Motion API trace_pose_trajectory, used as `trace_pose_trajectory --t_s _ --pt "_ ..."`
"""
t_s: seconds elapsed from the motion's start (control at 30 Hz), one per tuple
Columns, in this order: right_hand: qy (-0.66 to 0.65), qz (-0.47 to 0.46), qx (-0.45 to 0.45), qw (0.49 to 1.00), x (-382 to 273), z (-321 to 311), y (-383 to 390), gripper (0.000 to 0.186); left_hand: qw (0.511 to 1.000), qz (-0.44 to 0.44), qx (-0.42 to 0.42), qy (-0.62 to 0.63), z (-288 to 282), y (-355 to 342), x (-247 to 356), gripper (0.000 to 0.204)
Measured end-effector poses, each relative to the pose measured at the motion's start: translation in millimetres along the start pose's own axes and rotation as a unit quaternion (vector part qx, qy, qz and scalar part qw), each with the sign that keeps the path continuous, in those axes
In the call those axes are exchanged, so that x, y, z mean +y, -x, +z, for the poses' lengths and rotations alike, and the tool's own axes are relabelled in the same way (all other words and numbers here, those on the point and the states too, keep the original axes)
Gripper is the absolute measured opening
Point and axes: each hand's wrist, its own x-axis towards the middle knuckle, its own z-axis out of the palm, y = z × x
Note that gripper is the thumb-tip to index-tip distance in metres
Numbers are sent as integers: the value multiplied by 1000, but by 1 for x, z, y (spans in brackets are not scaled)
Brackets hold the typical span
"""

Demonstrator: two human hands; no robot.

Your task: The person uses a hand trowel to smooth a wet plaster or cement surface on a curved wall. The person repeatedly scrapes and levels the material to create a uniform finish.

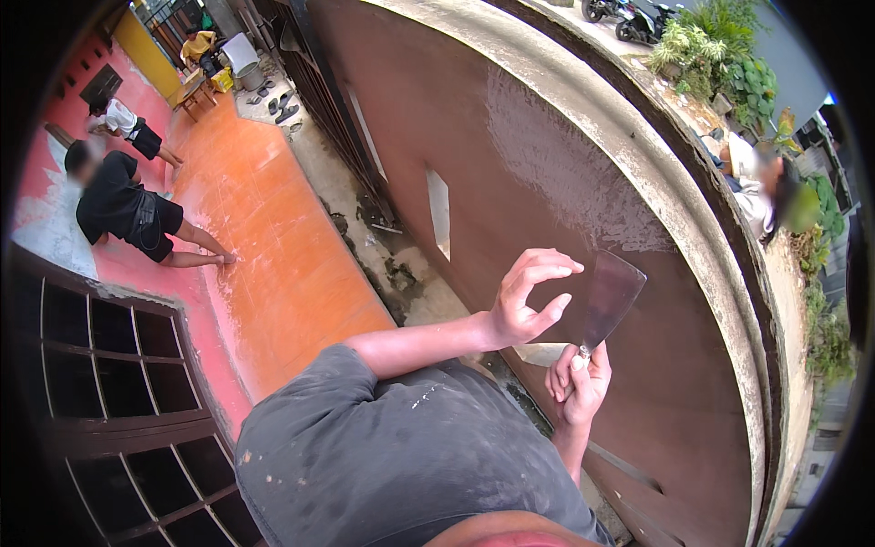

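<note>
My right hand [581, 385] is closed round the handle of a putty knife, its broad, dark blade [614, 296] pointing up and away from me. Just left of the blade, my left hand [529, 305] is raised with fingers curved and thumb apart, and nothing shows in it. Both hands are in front of a brown painted wall [492, 196] with a curved top. A rough, paler patch [574, 155] lies on the wall beyond the blade, where the paint looks scraped.
An orange tiled floor [273, 228] runs along the left. Two people [137, 205] work at a pink wall [118, 255]; another person [196, 47] sits far back near sandals [284, 108]. Across the wall are a person [752, 187], plants [697, 50] and motorbikes [643, 23]. A dark window grille [109, 337] is near left.
</note>
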Motion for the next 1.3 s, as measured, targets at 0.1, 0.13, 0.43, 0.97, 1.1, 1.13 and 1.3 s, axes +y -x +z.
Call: trace_pose_trajectory --t_s 0.1,0.13,0.43,0.97,1.1,1.13,1.3 --pt "0 2 -25 1000 -7 -4 -3 52 991 114 -7 -66 13 -3 0 48" --pt "-20 9 -29 999 -8 -3 -3 53 986 140 -24 -86 18 -5 -2 50" --pt "-89 58 -17 994 -25 13 5 47 973 186 -32 -135 42 -17 -2 55" --pt "-13 87 -1 996 -37 21 7 51 972 216 -23 -86 43 -27 7 35" --pt "56 83 -2 995 -43 25 6 51 974 208 -6 -89 45 -26 5 29" --pt "54 85 -4 995 -44 25 6 53 975 203 6 -86 46 -26 5 28" --pt "85 86 9 993 -47 29 3 55 978 192 34 -75 52 -25 3 27"
